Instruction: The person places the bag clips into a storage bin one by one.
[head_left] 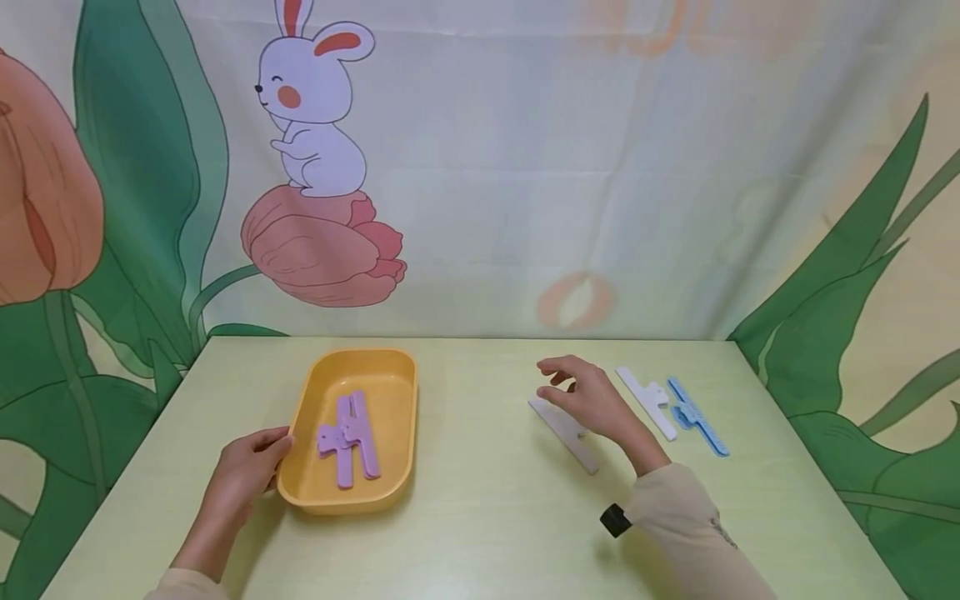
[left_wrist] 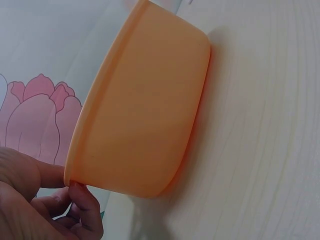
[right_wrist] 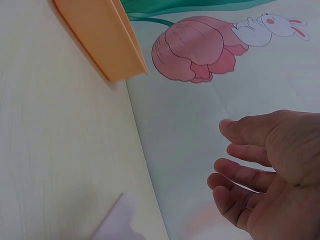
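Observation:
At the left, my left hand (head_left: 242, 473) pinches the near-left rim of a yellow-orange plastic tray (head_left: 396, 417). In the left wrist view the thumb and curled fingers meet at the rim of the tray (left_wrist: 140, 110). Inside the tray lie two purple bag clips (head_left: 366, 442), one partly over the other. My right hand (head_left: 592, 402) hovers over a pale bag clip (head_left: 573, 446), overlapping its upper part in the head view. Its fingers are loosely bent and apart, with nothing between them. The right wrist view shows part of this pale clip (right_wrist: 119, 222) below the hand.
Right of my right hand, a white bag clip (head_left: 647, 403) and a blue bag clip (head_left: 699, 417) lie on the light wooden table (head_left: 480, 517). A black wrist device (head_left: 615, 521) sits at my right sleeve. Behind the table hangs a printed cloth (head_left: 480, 208) with a rabbit and tulips.

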